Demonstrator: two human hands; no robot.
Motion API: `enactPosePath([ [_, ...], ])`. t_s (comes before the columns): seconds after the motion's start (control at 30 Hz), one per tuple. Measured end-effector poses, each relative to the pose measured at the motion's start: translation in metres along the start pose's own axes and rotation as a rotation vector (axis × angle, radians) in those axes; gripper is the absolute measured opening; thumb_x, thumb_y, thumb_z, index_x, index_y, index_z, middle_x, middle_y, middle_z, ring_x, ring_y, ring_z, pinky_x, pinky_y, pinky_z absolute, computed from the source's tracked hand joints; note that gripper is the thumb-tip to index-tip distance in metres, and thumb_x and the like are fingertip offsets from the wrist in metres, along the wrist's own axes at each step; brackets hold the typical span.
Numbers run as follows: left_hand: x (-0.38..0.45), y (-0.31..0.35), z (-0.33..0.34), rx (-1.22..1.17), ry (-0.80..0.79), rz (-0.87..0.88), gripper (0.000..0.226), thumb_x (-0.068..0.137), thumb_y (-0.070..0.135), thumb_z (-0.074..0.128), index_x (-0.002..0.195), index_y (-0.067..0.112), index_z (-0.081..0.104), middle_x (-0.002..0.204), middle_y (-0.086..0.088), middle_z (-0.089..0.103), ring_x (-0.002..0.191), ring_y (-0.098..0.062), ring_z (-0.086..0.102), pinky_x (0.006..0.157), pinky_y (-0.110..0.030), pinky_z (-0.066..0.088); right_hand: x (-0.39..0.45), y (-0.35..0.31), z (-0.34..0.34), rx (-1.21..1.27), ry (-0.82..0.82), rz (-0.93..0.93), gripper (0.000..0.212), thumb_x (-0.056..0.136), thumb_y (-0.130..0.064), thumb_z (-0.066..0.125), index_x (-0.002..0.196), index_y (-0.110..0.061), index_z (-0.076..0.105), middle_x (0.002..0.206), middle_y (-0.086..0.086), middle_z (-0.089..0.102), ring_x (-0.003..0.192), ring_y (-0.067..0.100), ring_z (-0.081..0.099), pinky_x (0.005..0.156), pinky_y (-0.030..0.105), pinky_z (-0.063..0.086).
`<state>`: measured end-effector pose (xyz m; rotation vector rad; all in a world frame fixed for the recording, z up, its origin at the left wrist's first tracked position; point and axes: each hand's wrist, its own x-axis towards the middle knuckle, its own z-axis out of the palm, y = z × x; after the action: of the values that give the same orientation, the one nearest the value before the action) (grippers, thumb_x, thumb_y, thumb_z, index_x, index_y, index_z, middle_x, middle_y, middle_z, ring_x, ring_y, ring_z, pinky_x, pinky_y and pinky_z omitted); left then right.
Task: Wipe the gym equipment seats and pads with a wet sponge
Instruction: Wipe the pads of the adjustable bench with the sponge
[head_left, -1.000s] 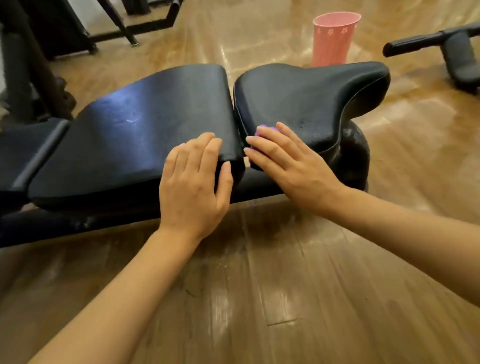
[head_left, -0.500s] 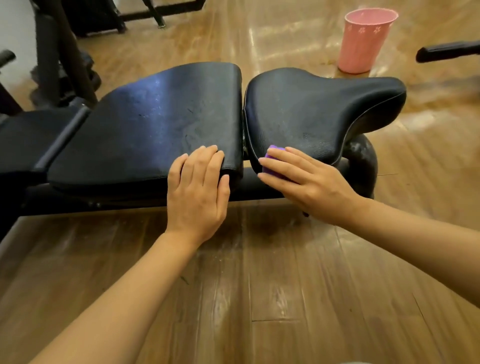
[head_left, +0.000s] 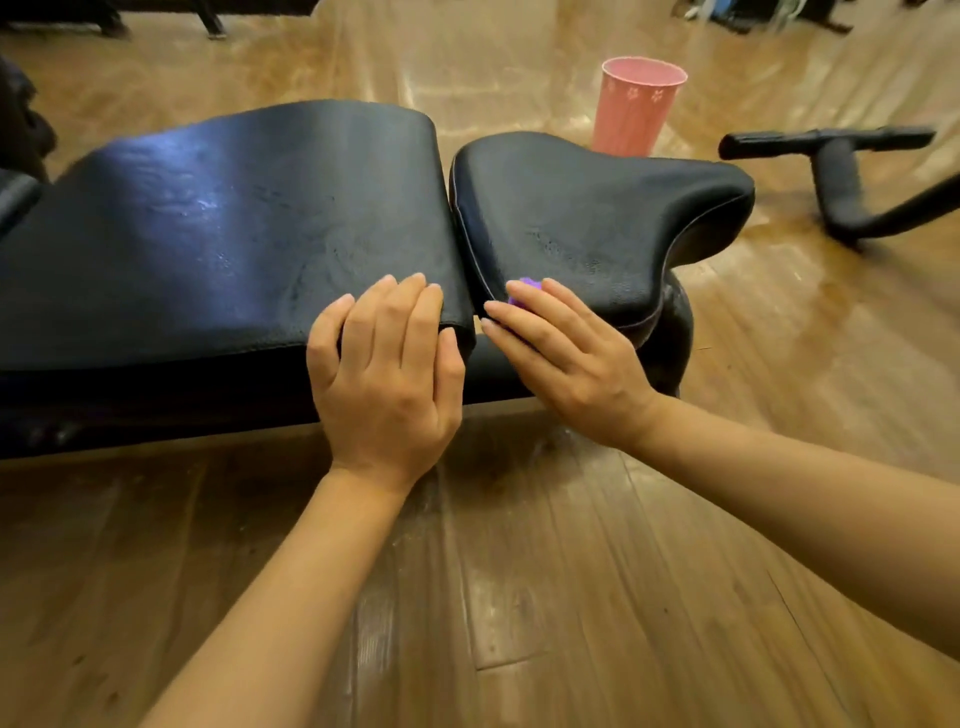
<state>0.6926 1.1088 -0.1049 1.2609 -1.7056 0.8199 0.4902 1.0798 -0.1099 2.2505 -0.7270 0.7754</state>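
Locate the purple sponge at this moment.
In the head view, the purple sponge sits under the right hand, pressed on the near edge of the seat pad, just right of the gap.

A gym room. A black padded workout bench (head_left: 234, 223) with a separate seat pad (head_left: 597, 208) stands on a glossy wooden floor (head_left: 519, 597). Black handlebars (head_left: 831, 171) of another machine sit nearby.

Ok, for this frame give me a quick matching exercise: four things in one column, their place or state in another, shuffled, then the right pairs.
Things:
1. left hand
2. purple sponge
3. pink bucket
4. long back pad

Places or states:
A. stands on the wooden floor beyond the bench
B. rests flat on the near corner of the long pad
C. glossy, with a bright sheen on top
D. pressed under the right hand against the seat pad

Pairs: 1-B, 2-D, 3-A, 4-C
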Motion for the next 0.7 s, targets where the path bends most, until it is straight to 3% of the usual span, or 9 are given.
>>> enactPosePath([
  [0.17, -0.002, 0.002, 0.002, -0.045, 0.032, -0.040, 0.033, 0.102, 0.022, 0.043, 0.118, 0.007, 0.068, 0.122, -0.010, 0.068, 0.116, -0.025, 0.058, 0.105, -0.040, 0.032, 0.007, -0.001, 0.003, 0.002, -0.047, -0.014, 0.036, 0.095, -0.005, 0.066, 0.129, 0.003, 0.061, 0.136, 0.022, 0.057, 0.131, 0.036, 0.051, 0.109, 0.048, 0.043],
  [0.4, -0.001, 0.003, 0.006, -0.031, 0.080, -0.046, 0.030, 0.099, 0.020, 0.048, 0.116, 0.008, 0.069, 0.119, -0.009, 0.069, 0.115, -0.023, 0.057, 0.104, -0.039, 0.031, -0.027, 0.047, -0.033, -0.108, -0.138, -0.344, 0.047, 0.097, 0.003, 0.059, 0.141, -0.009, 0.051, 0.146, 0.011, 0.050, 0.135, 0.027, 0.047, 0.110, 0.044, 0.043],
  [0.53, -0.001, 0.002, 0.003, -0.031, 0.078, -0.033, 0.032, 0.100, 0.021, 0.046, 0.117, 0.007, 0.069, 0.119, -0.009, 0.069, 0.115, -0.025, 0.059, 0.106, -0.038, 0.030, -0.039, 0.061, -0.029, -0.087, -0.113, -0.317, 0.047, 0.099, 0.001, 0.055, 0.143, -0.011, 0.044, 0.148, 0.010, 0.042, 0.136, 0.027, 0.043, 0.114, 0.044, 0.037],
  [0.7, -0.001, 0.003, 0.002, -0.006, 0.068, -0.034, 0.032, 0.100, 0.021, 0.045, 0.118, 0.007, 0.069, 0.121, -0.009, 0.069, 0.115, -0.025, 0.057, 0.108, -0.038, 0.029, -0.024, 0.031, -0.005, -0.087, 0.018, -0.225, 0.043, 0.094, -0.004, 0.067, 0.136, -0.007, 0.058, 0.143, 0.015, 0.053, 0.134, 0.031, 0.049, 0.109, 0.047, 0.044],
])
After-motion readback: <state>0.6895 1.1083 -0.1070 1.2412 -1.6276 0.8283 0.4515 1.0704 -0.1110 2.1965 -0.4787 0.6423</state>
